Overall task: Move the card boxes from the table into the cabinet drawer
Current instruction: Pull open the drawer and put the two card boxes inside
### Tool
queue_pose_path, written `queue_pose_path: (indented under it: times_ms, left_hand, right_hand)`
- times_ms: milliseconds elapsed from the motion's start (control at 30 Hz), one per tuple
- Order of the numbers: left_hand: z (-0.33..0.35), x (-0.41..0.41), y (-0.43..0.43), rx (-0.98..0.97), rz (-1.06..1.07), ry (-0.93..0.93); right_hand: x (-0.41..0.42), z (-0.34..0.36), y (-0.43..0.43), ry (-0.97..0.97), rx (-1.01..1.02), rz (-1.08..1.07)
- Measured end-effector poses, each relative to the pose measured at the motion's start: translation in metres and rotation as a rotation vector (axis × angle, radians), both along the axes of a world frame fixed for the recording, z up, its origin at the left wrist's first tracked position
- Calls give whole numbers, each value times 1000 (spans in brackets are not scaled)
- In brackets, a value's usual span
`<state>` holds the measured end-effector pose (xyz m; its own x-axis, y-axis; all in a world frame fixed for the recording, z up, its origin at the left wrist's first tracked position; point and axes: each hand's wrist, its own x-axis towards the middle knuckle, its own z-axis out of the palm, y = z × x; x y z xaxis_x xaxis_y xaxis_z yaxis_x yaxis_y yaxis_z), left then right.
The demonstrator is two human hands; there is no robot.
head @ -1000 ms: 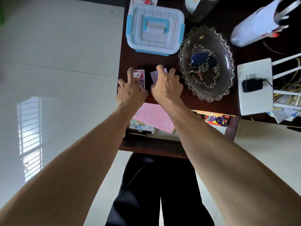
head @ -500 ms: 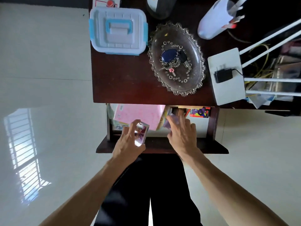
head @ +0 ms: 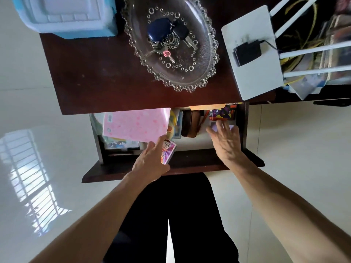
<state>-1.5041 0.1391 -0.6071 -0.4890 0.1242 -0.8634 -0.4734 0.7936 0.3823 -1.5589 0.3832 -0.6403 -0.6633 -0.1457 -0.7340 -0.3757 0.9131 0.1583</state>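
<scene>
My left hand point(head: 152, 160) grips a card box point(head: 168, 151) with a red and purple print, held over the front edge of the open drawer point(head: 171, 164). My right hand point(head: 227, 142) reaches into the drawer's right part, fingers spread over a pale purple card box point(head: 214, 126) that lies mostly hidden under them. Whether that hand still holds the box I cannot tell. A third card box point(head: 221, 113), red and purple, lies at the drawer's back right.
The drawer also holds a pink notebook point(head: 136, 125), a brown case point(head: 190, 124) and booklets. On the dark wooden table point(head: 98, 76) stand a glass dish point(head: 171, 42) with keys, a white and blue plastic box point(head: 66, 14) and a white router point(head: 250, 54) with a black adapter.
Both hands lifted the card boxes off the table and carried them down to the drawer. My right hand has gone deeper into the drawer's right side; the left stays at its front.
</scene>
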Motion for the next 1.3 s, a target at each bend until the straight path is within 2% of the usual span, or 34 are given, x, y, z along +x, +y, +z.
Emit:
queue_pose_path:
  times_ms: [67, 200, 400, 600, 733, 800, 867, 933, 1000, 1067, 1167, 1300]
  left_hand:
    - [-4, -2, 2, 16, -4, 1]
    - [-10, -6, 5, 24, -32, -12]
    - [-16, -9, 8, 0, -51, -23]
    - [-20, -11, 7, -19, -80, -20]
    - [-11, -17, 6, -20, -113, -26]
    - [-1, -21, 7, -18, -128, -17]
    - [10, -26, 8, -24, -115, -4]
    - [21, -29, 9, -23, -79, 16]
    - [31, -32, 10, -33, -52, 55]
    - [38, -34, 11, -40, -55, 99]
    - [43, -37, 18, -30, -121, 200]
    - [42, -31, 26, -66, -239, 306]
  right_hand:
    - [-2, -3, 4, 15, 44, 17]
    - [-7, -13, 15, -14, 9, 40]
    - [-10, -24, 20, 71, 26, 163]
    - [-9, -30, 22, 201, -5, 139]
    - [-11, -19, 18, 22, -46, 59]
    - [-13, -10, 15, -7, -91, -34]
    - [-16, 8, 2, -51, -285, -302]
    - [-18, 29, -18, -184, -510, -603]
    - [-18, 49, -39, -312, -627, -748]
    - [-16, 66, -60, -314, -624, -688]
    - [-10, 77, -84, -197, -555, -592]
    - [-3, 74, -93, -152, -482, -651]
